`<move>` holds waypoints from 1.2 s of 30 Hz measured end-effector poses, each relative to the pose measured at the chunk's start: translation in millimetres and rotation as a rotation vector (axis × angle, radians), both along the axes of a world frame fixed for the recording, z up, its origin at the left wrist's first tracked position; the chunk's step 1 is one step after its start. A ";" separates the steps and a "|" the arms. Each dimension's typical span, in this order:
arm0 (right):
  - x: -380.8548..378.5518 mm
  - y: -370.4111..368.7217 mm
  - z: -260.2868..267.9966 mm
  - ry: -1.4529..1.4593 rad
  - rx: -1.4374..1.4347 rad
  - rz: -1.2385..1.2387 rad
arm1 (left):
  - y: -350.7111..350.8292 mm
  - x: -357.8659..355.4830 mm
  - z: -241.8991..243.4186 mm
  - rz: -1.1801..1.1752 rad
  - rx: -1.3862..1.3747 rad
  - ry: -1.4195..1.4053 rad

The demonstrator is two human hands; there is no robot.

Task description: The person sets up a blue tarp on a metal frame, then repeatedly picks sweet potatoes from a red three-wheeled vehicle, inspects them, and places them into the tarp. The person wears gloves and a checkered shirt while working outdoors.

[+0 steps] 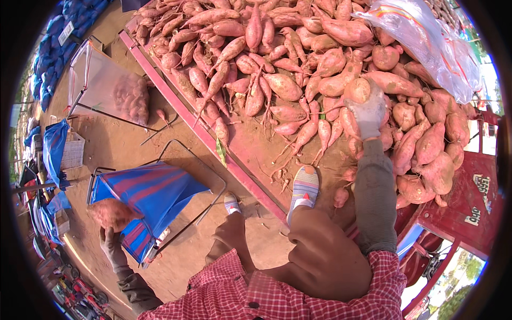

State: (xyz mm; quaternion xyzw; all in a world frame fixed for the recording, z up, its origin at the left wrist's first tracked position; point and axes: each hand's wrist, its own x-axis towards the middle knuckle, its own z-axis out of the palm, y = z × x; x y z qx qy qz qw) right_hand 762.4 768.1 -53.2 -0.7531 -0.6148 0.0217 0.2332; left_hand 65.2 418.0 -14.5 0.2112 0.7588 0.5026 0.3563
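My left hand [112,246], in a grey glove, holds a large sweet potato [110,215] at the left. That root is over the near end of a blue and red striped bag [156,184] stretched on a metal frame [200,214]. Reaching forward, my right hand [366,110] wears a pale, dirty glove. Its fingers are around a rounded sweet potato [357,90] on a big heap of sweet potatoes [280,86]. Part of this root is hidden by the glove. The heap lies on a red metal truck bed [244,138], where one of my feet rests.
A clear plastic bag [96,90] with sweet potatoes inside hangs on another frame. Transparent plastic sheeting [432,44] covers the heap's right side. The bed's raised red edge [192,124] runs diagonally. Blue filled sacks [56,44] and a white basket [73,151] stand left.
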 end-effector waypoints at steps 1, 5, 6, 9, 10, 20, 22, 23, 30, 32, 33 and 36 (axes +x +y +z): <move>-12.2 -6.6 4.5 0.087 0.050 0.056 | 3.6 9.0 3.3 0.070 -0.114 0.081; -83.1 -31.0 27.4 0.765 -0.014 0.337 | 84.8 122.3 -4.6 -0.064 0.101 0.167; -107.1 -36.4 29.4 0.979 -0.035 0.427 | 104.3 149.7 -16.1 -0.206 0.155 -0.008; -176.8 -55.7 27.1 1.107 -0.099 0.746 | 151.3 241.8 -50.9 -0.453 0.311 -0.706; -195.9 -66.7 17.0 1.240 -0.229 0.745 | 165.9 271.8 -52.6 -0.503 0.357 -0.856; -165.0 28.2 -45.6 -0.044 -0.203 0.507 | 91.8 148.7 -61.0 -0.047 0.432 -0.786; -149.6 46.0 -66.2 -0.204 -0.400 0.376 | 84.0 111.5 -21.5 0.077 0.404 -0.611; -148.8 52.1 -76.2 -0.232 -0.428 0.379 | 72.2 86.0 -17.5 0.117 0.402 -0.492; -133.9 91.3 -89.3 -0.165 -0.527 0.418 | 34.3 35.6 -36.1 0.456 0.103 0.111; -122.6 87.7 -79.6 -0.028 -0.352 0.318 | 82.7 90.9 -38.1 0.346 0.165 0.206; -118.3 79.3 -71.1 0.044 -0.175 0.315 | 99.5 114.9 -39.9 0.228 0.215 0.204; -143.4 43.6 -19.5 0.508 -0.004 0.459 | 151.3 204.6 -47.4 -0.143 0.253 -0.205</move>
